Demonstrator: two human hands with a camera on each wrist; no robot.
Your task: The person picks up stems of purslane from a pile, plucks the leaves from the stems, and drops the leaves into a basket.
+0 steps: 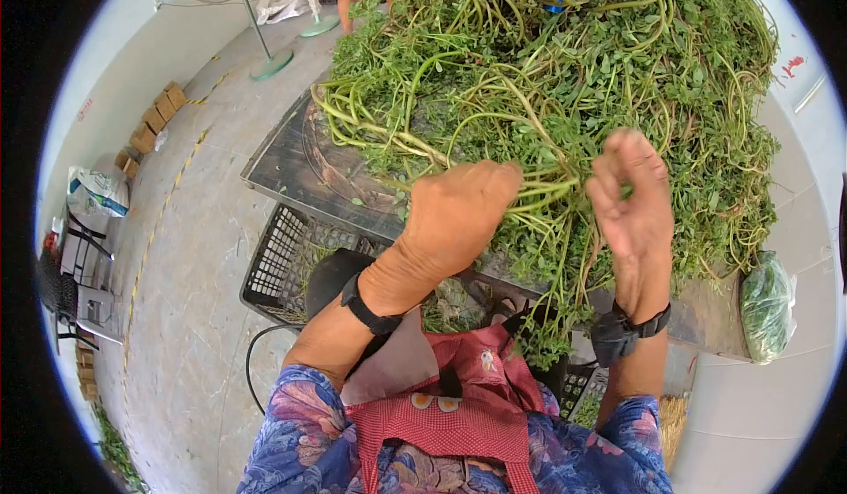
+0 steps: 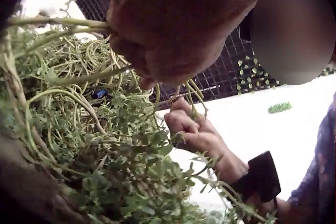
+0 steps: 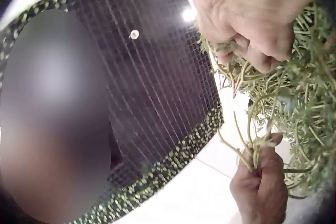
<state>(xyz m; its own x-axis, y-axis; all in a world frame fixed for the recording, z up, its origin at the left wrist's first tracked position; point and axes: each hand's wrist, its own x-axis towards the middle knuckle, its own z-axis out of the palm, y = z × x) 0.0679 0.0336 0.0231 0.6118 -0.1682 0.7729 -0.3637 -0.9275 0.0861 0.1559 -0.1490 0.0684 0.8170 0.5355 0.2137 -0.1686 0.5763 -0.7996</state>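
My left hand (image 1: pixel 459 216) grips a bunch of green purslane stems (image 1: pixel 549 196) just above the near edge of the wooden table (image 1: pixel 291 163). In the right wrist view, the cut-looking ends of this bunch (image 3: pixel 251 148) stick out past the left thumb. My right hand (image 1: pixel 633 198) is raised to the right of the bunch, its fingers loosely curled and slightly blurred. No stem shows clearly inside that hand. Behind both hands rises a large heap of leafy purslane (image 1: pixel 600 79), and some strands (image 1: pixel 551 309) hang over the table edge.
A black plastic crate (image 1: pixel 273 256) stands below the table at left. A filled plastic bag (image 1: pixel 766 307) lies at the table's right corner. Further back are a standing fan (image 1: pixel 269 63), a row of cardboard boxes (image 1: pixel 152 119) along the wall and part of another person (image 1: pixel 346 13).
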